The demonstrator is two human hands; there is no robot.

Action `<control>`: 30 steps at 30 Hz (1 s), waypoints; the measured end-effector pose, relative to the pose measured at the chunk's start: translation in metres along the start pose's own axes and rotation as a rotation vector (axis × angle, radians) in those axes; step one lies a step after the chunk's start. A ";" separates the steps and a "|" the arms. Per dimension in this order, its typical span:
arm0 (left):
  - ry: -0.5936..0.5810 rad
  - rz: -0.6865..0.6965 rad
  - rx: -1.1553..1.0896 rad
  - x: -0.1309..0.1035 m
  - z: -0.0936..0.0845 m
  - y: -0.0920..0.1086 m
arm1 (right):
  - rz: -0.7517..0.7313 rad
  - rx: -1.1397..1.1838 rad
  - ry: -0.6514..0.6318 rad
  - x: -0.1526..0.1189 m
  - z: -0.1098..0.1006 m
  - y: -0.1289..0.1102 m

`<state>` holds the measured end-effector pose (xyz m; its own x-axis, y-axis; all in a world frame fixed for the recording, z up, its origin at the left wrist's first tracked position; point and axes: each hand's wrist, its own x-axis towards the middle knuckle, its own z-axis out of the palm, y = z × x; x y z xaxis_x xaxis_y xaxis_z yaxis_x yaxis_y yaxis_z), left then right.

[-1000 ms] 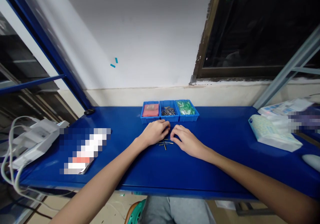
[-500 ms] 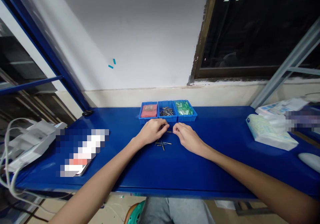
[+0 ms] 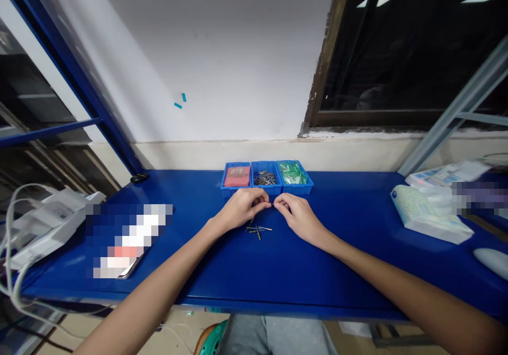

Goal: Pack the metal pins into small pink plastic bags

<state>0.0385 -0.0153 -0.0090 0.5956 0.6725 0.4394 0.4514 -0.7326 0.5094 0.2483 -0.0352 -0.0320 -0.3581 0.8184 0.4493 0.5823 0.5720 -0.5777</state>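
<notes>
In the head view, the person's left hand (image 3: 245,207) and right hand (image 3: 299,217) are meeting above the blue table (image 3: 317,286), with the fingertips almost touching. Between them a thin metal piece (image 3: 272,205) is showing only a little (the fingers are covering most of it). The thumb and forefinger of the left hand are pinching one end, and the right fingers, curled together, are gripping the other end.

Just below the left hand, several loose metal pieces (image 3: 258,230) are lying crossed on the table. Behind the hands, three blue trays are standing side by side, touching: the left tray (image 3: 230,191) is holding reddish packets (image 3: 237,176), the middle tray (image 3: 273,189) is holding a heap of similar metal pieces (image 3: 264,178), and the right tray (image 3: 298,190) is holding green packets (image 3: 292,173).

Well apart on the right, a tissue pack (image 3: 428,220) is resting near the table's edge. On the far left, white cables (image 3: 18,270) are hanging beside the table.
</notes>
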 end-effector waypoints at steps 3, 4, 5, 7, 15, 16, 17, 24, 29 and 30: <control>0.026 0.010 -0.007 0.000 0.000 0.001 | -0.038 -0.054 -0.027 0.000 0.000 -0.002; 0.031 0.015 -0.013 0.000 0.000 0.002 | -0.039 -0.056 -0.034 0.000 0.000 -0.003; 0.034 0.021 -0.018 0.000 0.000 0.002 | -0.035 -0.049 -0.037 0.000 0.001 -0.004; 0.042 0.033 -0.018 0.001 0.000 0.002 | -0.017 -0.013 -0.037 -0.001 0.001 -0.007; 0.043 0.145 0.101 0.000 0.000 0.000 | 0.104 0.219 -0.021 -0.001 0.001 -0.014; 0.031 0.150 0.124 -0.001 0.000 0.000 | 0.110 0.232 -0.024 -0.001 0.001 -0.014; 0.020 0.149 0.146 -0.001 0.000 0.000 | 0.114 0.243 -0.028 -0.001 0.001 -0.014; 0.046 0.136 0.247 -0.004 0.001 0.000 | 0.144 0.322 -0.062 0.001 0.000 -0.014; 0.106 0.096 0.087 0.000 0.000 0.002 | 0.189 0.446 -0.007 0.003 -0.001 -0.009; 0.119 0.080 0.043 0.000 0.001 0.002 | 0.197 0.455 0.004 0.003 0.000 -0.008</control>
<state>0.0403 -0.0169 -0.0080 0.5491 0.6172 0.5635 0.4348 -0.7868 0.4381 0.2425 -0.0372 -0.0258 -0.2705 0.9135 0.3039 0.2608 0.3734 -0.8903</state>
